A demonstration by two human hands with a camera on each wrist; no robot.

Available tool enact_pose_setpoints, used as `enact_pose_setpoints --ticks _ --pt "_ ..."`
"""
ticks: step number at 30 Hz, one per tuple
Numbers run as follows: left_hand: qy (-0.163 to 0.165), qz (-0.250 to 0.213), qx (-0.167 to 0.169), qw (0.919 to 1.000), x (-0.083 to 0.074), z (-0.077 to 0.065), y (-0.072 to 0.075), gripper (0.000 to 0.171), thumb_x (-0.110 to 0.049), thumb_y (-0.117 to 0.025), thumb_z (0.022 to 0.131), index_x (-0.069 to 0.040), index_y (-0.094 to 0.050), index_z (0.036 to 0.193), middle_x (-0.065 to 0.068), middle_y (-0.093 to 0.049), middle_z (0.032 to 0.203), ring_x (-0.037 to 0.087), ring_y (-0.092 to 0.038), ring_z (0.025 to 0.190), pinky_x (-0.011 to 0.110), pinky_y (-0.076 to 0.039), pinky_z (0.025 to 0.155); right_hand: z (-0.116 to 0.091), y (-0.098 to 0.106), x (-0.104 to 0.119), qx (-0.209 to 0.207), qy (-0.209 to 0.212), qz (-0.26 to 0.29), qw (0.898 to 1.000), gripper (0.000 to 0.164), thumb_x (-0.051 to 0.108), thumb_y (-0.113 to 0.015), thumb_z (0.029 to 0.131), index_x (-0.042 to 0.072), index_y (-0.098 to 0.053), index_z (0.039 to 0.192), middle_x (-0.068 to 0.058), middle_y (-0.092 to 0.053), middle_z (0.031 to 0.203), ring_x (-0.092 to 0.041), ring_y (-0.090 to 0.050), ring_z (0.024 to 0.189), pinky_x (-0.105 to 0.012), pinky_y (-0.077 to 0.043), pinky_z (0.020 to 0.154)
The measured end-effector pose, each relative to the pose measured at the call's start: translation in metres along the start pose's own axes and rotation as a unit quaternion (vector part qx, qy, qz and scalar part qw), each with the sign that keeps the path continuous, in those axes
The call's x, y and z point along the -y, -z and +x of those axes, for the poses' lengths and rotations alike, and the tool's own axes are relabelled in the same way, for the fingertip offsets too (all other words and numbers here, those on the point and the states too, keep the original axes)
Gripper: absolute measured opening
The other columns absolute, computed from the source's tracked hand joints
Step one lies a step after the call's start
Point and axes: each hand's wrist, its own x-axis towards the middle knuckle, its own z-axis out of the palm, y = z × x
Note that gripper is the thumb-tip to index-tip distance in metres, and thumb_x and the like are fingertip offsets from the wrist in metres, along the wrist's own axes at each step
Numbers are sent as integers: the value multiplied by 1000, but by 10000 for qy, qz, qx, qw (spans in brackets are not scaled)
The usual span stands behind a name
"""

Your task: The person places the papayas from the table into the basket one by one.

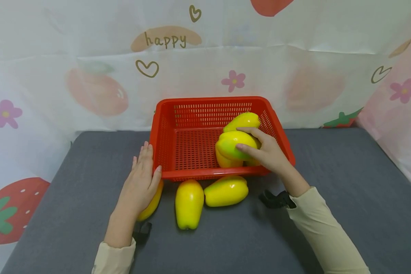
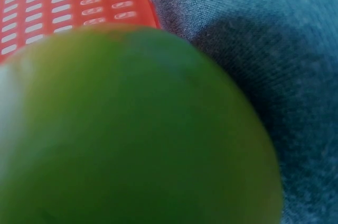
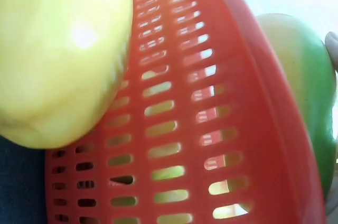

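Note:
My right hand [image 1: 268, 152] grips a yellow-green mango [image 1: 232, 144] above the right side of a red plastic basket [image 1: 205, 174]. In the right wrist view the held mango [image 3: 298, 65] shows past the basket's rim, with a fingertip on it. Beneath and behind it, more mangoes lie in the basket, one at the back [image 1: 244, 121] and one lower down [image 1: 227, 161]. Fingers straight, my left hand [image 1: 139, 182] rests against the basket's left front corner. A mango [image 1: 155, 203] lies partly hidden under that hand and fills much of the left wrist view.
In front of the basket, an upright-pointing mango [image 1: 189, 205] and a sideways one [image 1: 227, 191] lie on the grey tabletop [image 1: 89, 182]. Behind the table hangs a patterned cloth [image 1: 191, 82]. A black strap [image 1: 275, 199] hangs at the right wrist.

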Motion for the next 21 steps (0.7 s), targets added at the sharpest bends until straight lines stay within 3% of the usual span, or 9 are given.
enact_pose_setpoints --ticks 13,21 --pt "40 -18 24 10000 0 0 1 65 -25 -41 100 3 -10 149 19 -13 155 31 -10 143 48 -10 114 25 2 -7 221 -497 -311 9980 62 48 -65 84 15 -51 134 -8 -56 123 -25 -50 103 -42 -44 88" --pt "24 -41 31 10000 0 1 0 64 -25 -40 100 3 -10 149 17 -11 156 30 -10 143 48 -10 114 36 3 -12 61 -638 -272 9976 61 45 -63 87 10 -48 135 -10 -55 122 -26 -49 103 -41 -43 88"
